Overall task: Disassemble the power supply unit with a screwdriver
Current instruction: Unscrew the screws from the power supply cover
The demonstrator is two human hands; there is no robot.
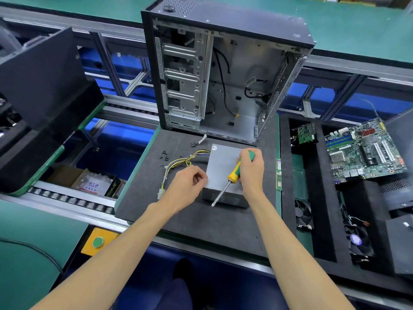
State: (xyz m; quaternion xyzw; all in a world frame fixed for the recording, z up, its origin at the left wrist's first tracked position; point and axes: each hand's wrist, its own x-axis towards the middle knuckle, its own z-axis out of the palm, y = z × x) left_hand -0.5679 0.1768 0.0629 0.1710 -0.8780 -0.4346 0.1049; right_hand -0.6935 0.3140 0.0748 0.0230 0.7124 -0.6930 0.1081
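Right hand (250,168) grips the screwdriver (234,173), tip angled down toward the person. Left hand (186,186), fingers curled, touches the power supply unit (221,166) lying on the tabletop (178,220).

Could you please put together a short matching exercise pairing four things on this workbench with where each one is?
Things:
1. screwdriver
2. power supply unit
3. loose screws
4. motherboard

Places:
A. on the dark mat, left of the wire bundle
B. in the tray on the right
C. gripped in the right hand
D. flat on the mat, in front of the open computer case

Pairs: 1-C, 2-D, 3-A, 4-B
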